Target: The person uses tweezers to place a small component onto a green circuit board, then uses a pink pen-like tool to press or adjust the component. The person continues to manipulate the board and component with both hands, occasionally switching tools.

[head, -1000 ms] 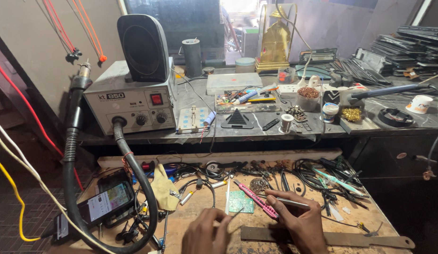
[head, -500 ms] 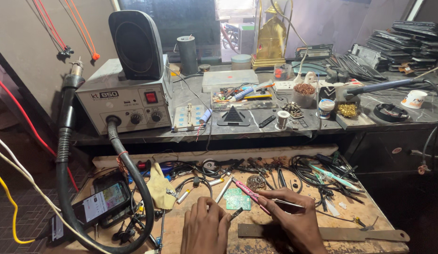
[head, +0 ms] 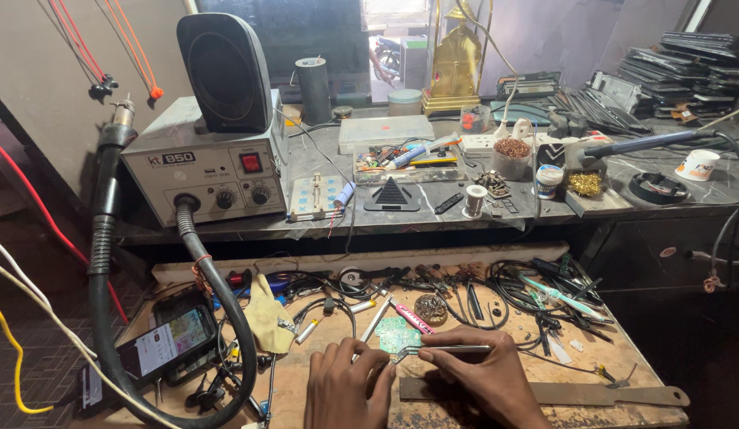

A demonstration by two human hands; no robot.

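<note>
The right hand (head: 484, 377) has its fingertips pressed together around metal tweezers (head: 445, 349), whose thin tips run left and touch the lower right corner of a small green circuit board (head: 399, 334). The left hand (head: 347, 389) sits just beside it, fingers curled and bunched, fingertips resting at the board's lower left edge; whether they actually pinch the board I cannot tell from here.

The board is a small, irregular green piece with pale solder pads, lying flat on the scarred wooden worktop (head: 345, 361), near its front middle. A pink-handled tool (head: 413, 318) lies slanted just above the board, almost touching it, and a silver pen-like tool (head: 375, 319) slants at its upper left.

Room is tight behind the board: a tangle of black cables (head: 512, 298) and loose tools fills the back of the worktop. In front of the right hand lies a long flat metal strip (head: 584, 392), running toward the right edge. To the left, well apart, a phone (head: 167, 342) with a lit screen rests inside the loop of a thick black hose (head: 226, 310) from the grey hot-air station (head: 206, 163) on the upper shelf.
</note>
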